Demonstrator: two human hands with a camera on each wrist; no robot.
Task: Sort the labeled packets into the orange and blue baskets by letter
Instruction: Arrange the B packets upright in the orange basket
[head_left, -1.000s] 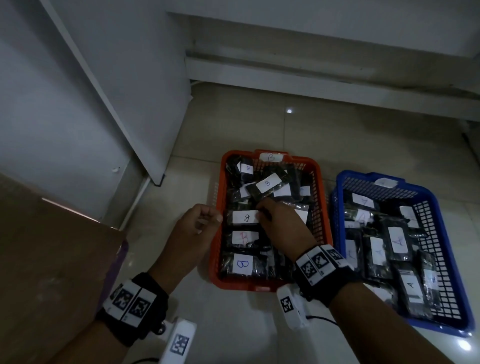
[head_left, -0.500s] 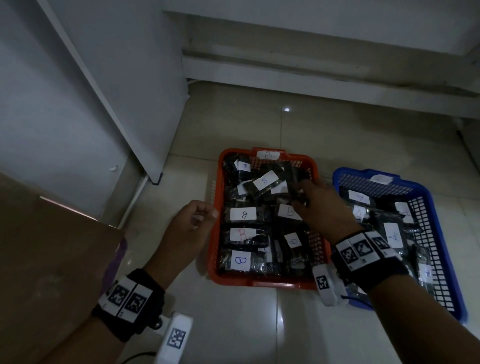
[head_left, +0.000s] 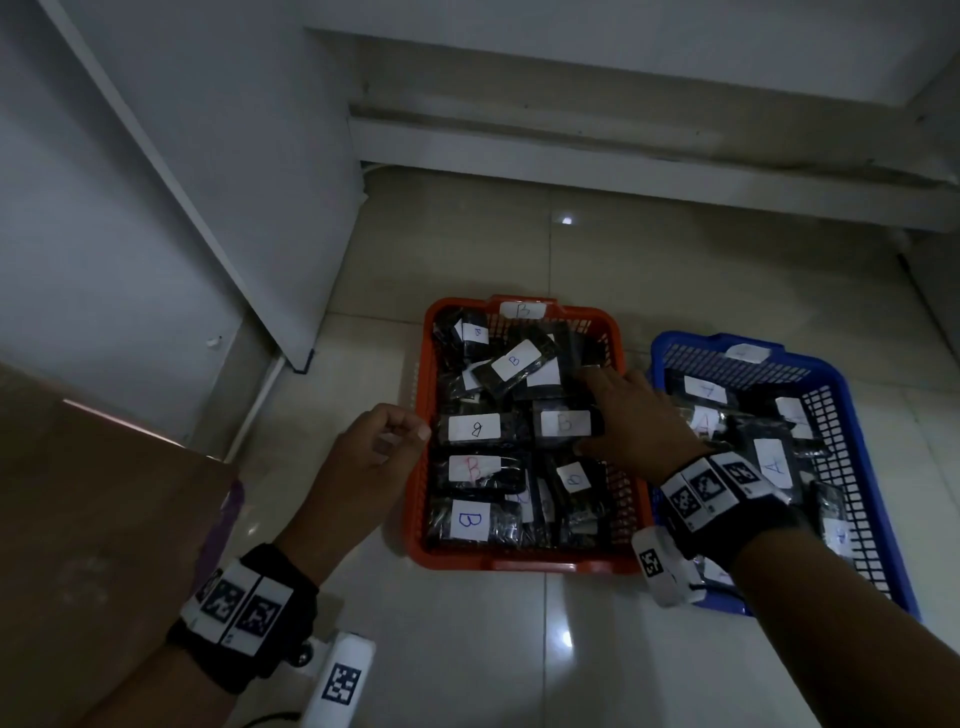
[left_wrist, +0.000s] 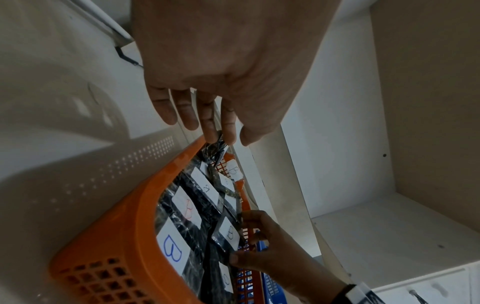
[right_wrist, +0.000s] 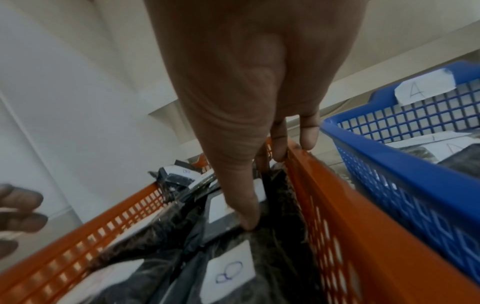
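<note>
The orange basket holds several black packets with white B labels. To its right, the blue basket holds several A packets. My right hand reaches into the orange basket's right side. It pinches the right end of a B packet between thumb and fingers, and the packet lies on the others. My left hand hovers just outside the orange basket's left rim, fingers loosely curled, holding nothing.
A brown cardboard box fills the lower left, with something purple at its edge. A white cabinet panel stands at the left and a low white ledge runs along the back. Both baskets sit on the tiled floor.
My right hand moved from the left-middle of the orange basket to its right side, and a B packet now lies flat under it. The left hand barely moved.
</note>
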